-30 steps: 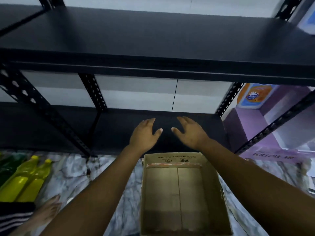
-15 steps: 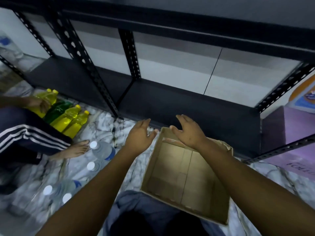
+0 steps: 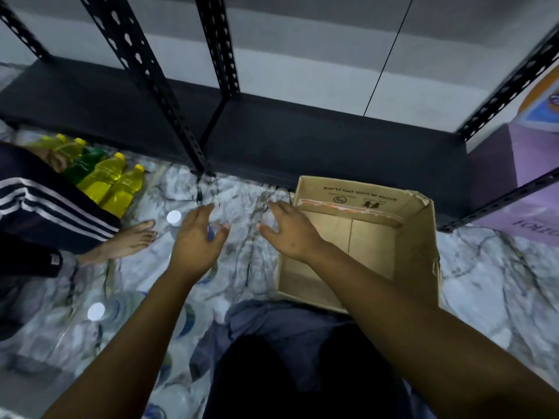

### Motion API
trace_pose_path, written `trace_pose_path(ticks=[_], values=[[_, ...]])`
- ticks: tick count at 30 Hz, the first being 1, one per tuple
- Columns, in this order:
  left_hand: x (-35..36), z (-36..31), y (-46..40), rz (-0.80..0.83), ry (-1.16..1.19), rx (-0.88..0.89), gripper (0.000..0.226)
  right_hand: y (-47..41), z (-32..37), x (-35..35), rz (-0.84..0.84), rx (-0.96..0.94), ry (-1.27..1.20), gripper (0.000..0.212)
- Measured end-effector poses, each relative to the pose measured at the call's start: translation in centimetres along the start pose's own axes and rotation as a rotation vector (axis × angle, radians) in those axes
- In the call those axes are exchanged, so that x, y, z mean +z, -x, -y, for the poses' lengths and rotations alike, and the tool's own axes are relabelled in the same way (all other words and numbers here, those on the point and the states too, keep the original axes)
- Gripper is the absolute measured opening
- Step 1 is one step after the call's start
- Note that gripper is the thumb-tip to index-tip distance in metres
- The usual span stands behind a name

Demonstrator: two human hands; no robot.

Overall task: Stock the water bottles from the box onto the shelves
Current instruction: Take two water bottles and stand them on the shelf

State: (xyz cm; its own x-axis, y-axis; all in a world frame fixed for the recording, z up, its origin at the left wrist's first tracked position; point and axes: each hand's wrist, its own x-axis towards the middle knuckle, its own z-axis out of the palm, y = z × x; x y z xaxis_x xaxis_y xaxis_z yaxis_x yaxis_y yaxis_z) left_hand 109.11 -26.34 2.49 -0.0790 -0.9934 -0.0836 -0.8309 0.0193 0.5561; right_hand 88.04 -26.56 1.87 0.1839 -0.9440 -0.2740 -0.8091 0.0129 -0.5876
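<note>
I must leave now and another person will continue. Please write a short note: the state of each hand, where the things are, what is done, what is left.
Left hand: open, holds nothing, above a water bottle on the floor.
Right hand: open, holds nothing, at the left edge of the box.
Box: on the floor before the bottom shelf, no bottles visible inside.
Water bottles: standing on the floor at the left, another nearer.
Done: box looks emptied.
Left: no water bottles on the visible shelf; all still need stocking.
</note>
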Motion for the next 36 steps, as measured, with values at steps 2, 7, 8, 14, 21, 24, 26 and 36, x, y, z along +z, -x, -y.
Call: trace_pose_path(ticks=[2,7,8,14,21,24,26,36], values=[[-0.9,2.3,0.0,-0.011,-0.011,-0.005,0.06,-0.3,0.9,2.9,0.028,-0.006,-0.033,0.069],[-2.8,8.1,-0.5,0.011,0.003,-0.034,0.068,-0.9,3.2,9.1,0.083,-0.013,-0.083,0.069],[-3.0,9.1,-0.7,0.022,0.026,-0.05,0.068,-0.9,3.7,10.0,0.093,-0.017,-0.095,0.07],[-2.5,13.8,-2.6,0.179,0.116,-0.057,0.062,-1.8,6.0,15.3,0.12,-0.021,-0.246,0.08],[-1.2,17.0,-5.2,0.331,0.181,0.008,0.075,-2.9,8.6,19.5,-0.002,-0.016,-0.397,0.094],[-0.9,17.3,-6.1,0.371,0.257,0.007,0.084,-3.3,9.1,20.7,-0.069,0.029,-0.426,0.09],[-0.6,17.4,-6.6,0.386,0.276,-0.002,0.087,-3.4,8.8,21.2,-0.108,0.038,-0.443,0.085],[0.4,17.9,-7.8,0.315,0.306,0.002,0.081,-3.9,5.9,20.1,-0.291,0.145,-0.626,0.075]])
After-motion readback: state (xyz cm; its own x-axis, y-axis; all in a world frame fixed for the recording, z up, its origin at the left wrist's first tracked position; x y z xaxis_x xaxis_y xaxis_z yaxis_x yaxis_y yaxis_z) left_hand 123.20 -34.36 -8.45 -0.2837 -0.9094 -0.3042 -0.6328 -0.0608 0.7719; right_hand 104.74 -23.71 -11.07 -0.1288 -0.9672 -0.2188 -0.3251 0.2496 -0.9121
